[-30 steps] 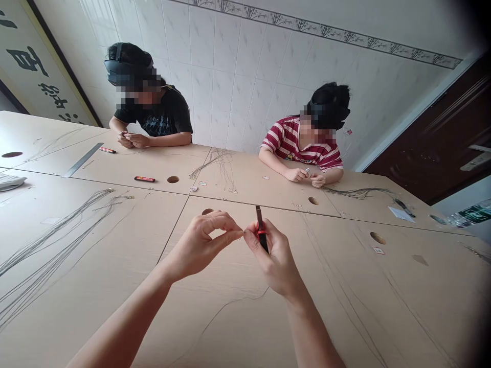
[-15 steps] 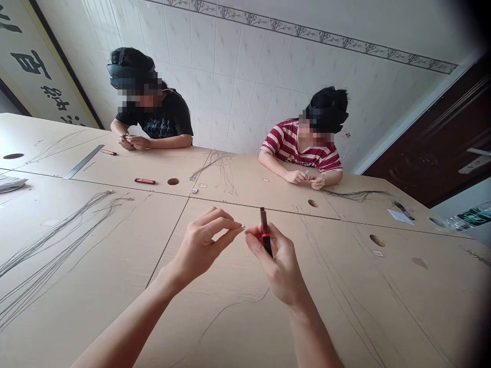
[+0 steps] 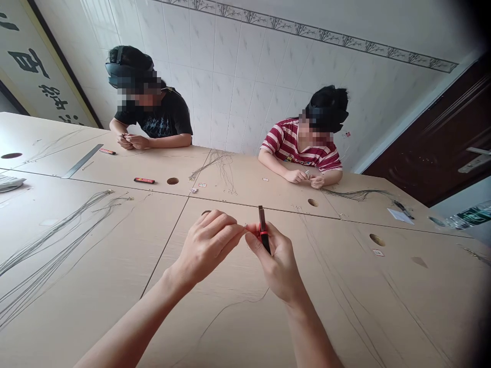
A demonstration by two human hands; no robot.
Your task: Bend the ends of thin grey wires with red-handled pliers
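My left hand [image 3: 207, 245] is held above the table with thumb and fingers pinched on a tiny metal piece at the end of a thin wire. My right hand [image 3: 274, 258] meets it fingertip to fingertip and grips a small black tool with a red band [image 3: 263, 234], its tip pointing up. A thin wire [image 3: 233, 304] trails down from my hands and lies on the light wooden table [image 3: 115, 286]. What sits exactly between the fingertips is too small to name.
Bundles of thin wires [image 3: 49, 240] lie at my left. Across the table a person in a black shirt [image 3: 159, 120] and a person in a striped shirt [image 3: 303, 145] work on small parts. A metal ruler [image 3: 82, 161], a red-black tool [image 3: 144, 180] and cable holes [image 3: 173, 180] are on the table.
My left hand's fingers have closed tighter and shifted slightly right against my right fingertips. The tool has stayed in my right hand, nearly still.
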